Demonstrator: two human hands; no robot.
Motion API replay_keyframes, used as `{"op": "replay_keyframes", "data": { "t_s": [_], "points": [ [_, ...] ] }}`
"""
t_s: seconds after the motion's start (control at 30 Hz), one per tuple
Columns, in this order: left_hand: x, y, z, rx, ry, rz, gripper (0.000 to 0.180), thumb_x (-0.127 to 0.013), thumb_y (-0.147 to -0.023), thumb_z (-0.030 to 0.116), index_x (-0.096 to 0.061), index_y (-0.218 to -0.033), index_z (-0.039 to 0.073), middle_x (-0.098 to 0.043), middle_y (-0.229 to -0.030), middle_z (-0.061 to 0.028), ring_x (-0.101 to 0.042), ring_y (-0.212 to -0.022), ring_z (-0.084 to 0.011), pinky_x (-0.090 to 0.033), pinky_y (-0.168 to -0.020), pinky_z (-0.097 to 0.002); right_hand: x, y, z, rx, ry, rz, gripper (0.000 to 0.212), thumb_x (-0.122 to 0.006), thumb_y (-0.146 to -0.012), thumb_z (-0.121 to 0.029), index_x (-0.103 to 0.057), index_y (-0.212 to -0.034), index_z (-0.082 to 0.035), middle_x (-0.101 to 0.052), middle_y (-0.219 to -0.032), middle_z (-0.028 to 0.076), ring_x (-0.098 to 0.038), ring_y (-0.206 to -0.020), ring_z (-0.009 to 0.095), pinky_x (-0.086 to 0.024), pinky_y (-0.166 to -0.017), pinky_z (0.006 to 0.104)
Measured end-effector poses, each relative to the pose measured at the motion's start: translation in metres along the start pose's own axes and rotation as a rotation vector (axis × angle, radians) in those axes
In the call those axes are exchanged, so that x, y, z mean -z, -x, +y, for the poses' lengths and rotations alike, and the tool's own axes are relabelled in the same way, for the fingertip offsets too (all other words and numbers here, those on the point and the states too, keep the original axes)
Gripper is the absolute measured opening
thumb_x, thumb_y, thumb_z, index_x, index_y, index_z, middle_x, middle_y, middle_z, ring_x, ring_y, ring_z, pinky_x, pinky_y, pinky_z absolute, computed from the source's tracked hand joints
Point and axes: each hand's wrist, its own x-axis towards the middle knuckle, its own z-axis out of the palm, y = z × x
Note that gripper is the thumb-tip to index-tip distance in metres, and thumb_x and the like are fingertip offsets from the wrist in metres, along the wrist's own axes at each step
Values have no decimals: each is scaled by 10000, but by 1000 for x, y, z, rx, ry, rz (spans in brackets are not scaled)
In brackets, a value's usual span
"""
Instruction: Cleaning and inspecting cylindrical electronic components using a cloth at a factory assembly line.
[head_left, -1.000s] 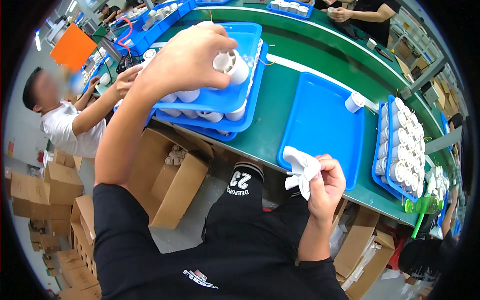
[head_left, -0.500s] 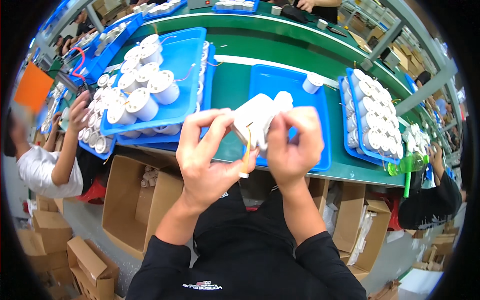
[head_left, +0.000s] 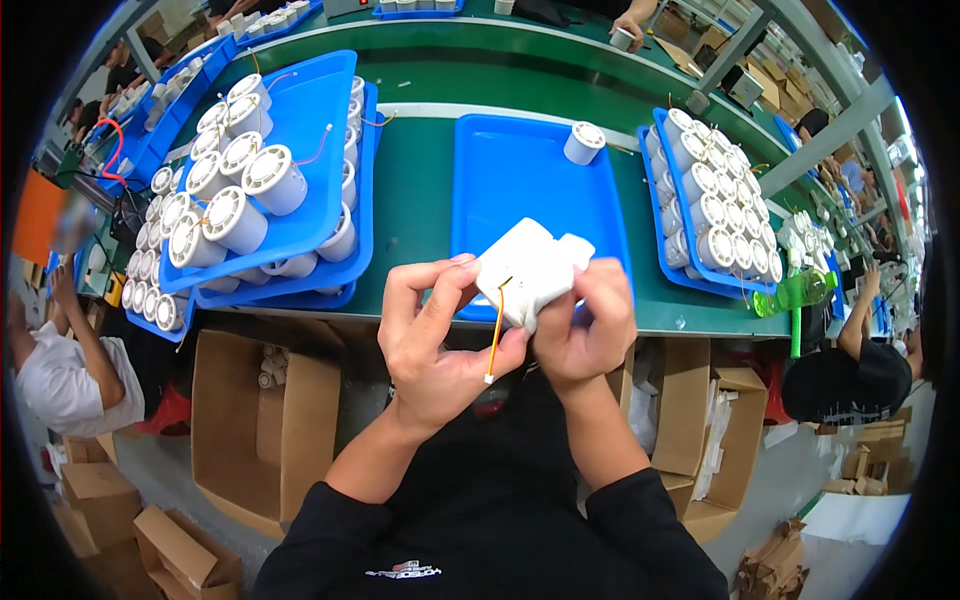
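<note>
Between my two hands is a white plastic housing (head_left: pixel 528 262) with a rounded stub on its right side. From a hole in its face hangs a thin yellow-orange and red wire lead (head_left: pixel 497 338), ending in a small white connector (head_left: pixel 488 379). My left hand (head_left: pixel 425 335) grips the housing's left edge, thumb below and fingers above. My right hand (head_left: pixel 590 325) is closed on its lower right side, where the curled fingers partly hide it. Beneath and beyond lies a blue tray (head_left: pixel 490 190), with one white cylinder with a vented top (head_left: pixel 584 143) at its far right.
Stacked blue trays (head_left: pixel 325 200) of white cylinders stand at left, more trays (head_left: pixel 672 175) at right. A green bottle (head_left: pixel 800 290) lies past them. Cardboard boxes (head_left: pixel 240 430) sit under the green bench (head_left: pixel 420 150). Co-workers flank me; another person's hand (head_left: pixel 632 25) is across.
The view has shifted, moving the scene leftward. The housing has tilted slightly, showing more of its face, and the wire hangs straighter. Across the bench, the other person's hand has reached a white cylinder.
</note>
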Motion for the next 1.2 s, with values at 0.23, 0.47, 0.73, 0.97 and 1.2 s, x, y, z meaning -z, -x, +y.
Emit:
{"op": "replay_keyframes", "data": {
  "t_s": [0.23, 0.47, 0.73, 0.97, 1.2],
  "points": [
    [-4, 10, -4, 24, 15, 57, 570, -833, -578, 27, -619, -1103, -26, -559, -1058, -144, -638, -905, -240, -613, -725, -321, 7, -2, -11, 4, -75, -104, 216, -695, -781, 47, -596, -965, -7, -600, -729, 93, -543, -575, 224, -429, -501, 317],
    [-9, 25, 0, 132, 119, 37, 602, -802, -617, -5, -579, -1174, -54, -522, -1110, -140, -619, -971, -226, -605, -777, -321, 9, 30, -12, -171, -39, -29, 234, -660, -822, 35, -522, -1008, 10, -625, -817, 145, -614, -667, 270, -500, -599, 332],
    [-15, 29, 0, 533, 676, 11, 624, -757, -690, -50, -514, -1262, -104, -479, -1144, -127, -563, -1095, -209, -571, -919, -372, 20, 61, -27, -449, -186, -107, 312, -632, -776, 20, -470, -1043, 13, -604, -987, 190, -620, -873, 266, -514, -756, 341],
    [-17, 30, -5, 528, 626, 0, 613, -770, -718, -26, -506, -1265, -114, -475, -1153, -130, -560, -1100, -220, -569, -924, -393, 19, 48, -28, -482, 53, -175, 165, -532, -854, -8, -474, -1009, 0, -573, -1084, 186, -570, -928, 209, -463, -849, 304],
    [-14, 29, -12, 654, 636, 71, 570, -736, -757, -31, -478, -1249, -157, -469, -1230, -125, -498, -1122, -200, -531, -954, -380, 26, 30, -14, -1189, -637, 270, 151, -475, -946, 38, -403, -1064, -23, -620, -952, 156, -599, -682, 159, -519, -601, 296]
  ]
}}
